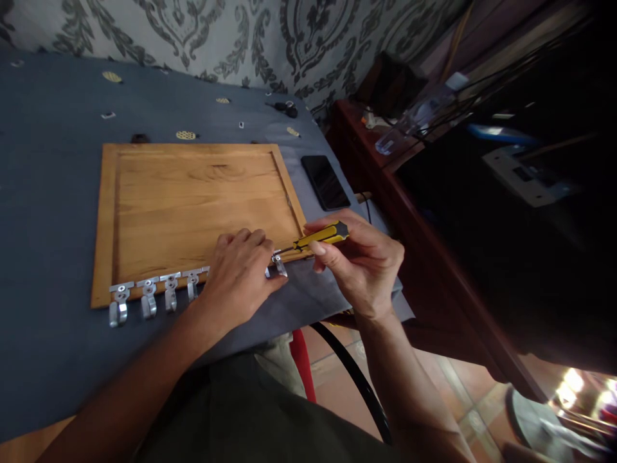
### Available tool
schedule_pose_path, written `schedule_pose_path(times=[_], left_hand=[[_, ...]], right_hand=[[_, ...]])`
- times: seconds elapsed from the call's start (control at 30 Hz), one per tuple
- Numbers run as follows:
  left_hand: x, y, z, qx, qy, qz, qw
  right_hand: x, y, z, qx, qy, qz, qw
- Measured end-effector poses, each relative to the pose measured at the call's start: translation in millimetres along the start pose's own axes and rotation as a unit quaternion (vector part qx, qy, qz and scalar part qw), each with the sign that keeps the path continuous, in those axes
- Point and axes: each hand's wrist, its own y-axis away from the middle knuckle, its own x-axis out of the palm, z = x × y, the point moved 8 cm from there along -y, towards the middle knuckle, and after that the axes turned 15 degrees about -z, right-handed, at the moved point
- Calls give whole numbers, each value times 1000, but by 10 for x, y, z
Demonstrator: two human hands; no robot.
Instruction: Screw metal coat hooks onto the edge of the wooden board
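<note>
A framed wooden board (202, 199) lies flat on the cloth-covered table. Along its near edge runs a metal hook rail (149, 297) with several silver hooks hanging over the side. My left hand (243, 273) is closed over the right part of this rail, thumb beside the end hook (278, 263), hiding the hooks beneath it. A yellow and black screwdriver (321, 236) is gripped between the fingers and thumb of my right hand (361, 260). Its shaft slants left and down, with the tip at the end hook; whether it sits in a screw cannot be made out.
A black phone (326, 182) rests right of the board. Keys (284, 108) lie near the wall. On the dark red furniture (409, 193) at right stands a clear plastic bottle (419, 116), close to cables. A blue patterned cloth (43, 212) covers the table.
</note>
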Motion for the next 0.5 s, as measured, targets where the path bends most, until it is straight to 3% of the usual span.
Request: schedule_pose_path(times=[0.17,0.5], left_hand=[[2,6,-7,1,6,-3,1000],[-13,3,-4,5,-11,-12,1000]], right_hand=[[-12,-3,6,12,30,-17,999],[6,2,26,-11,24,3,1000]])
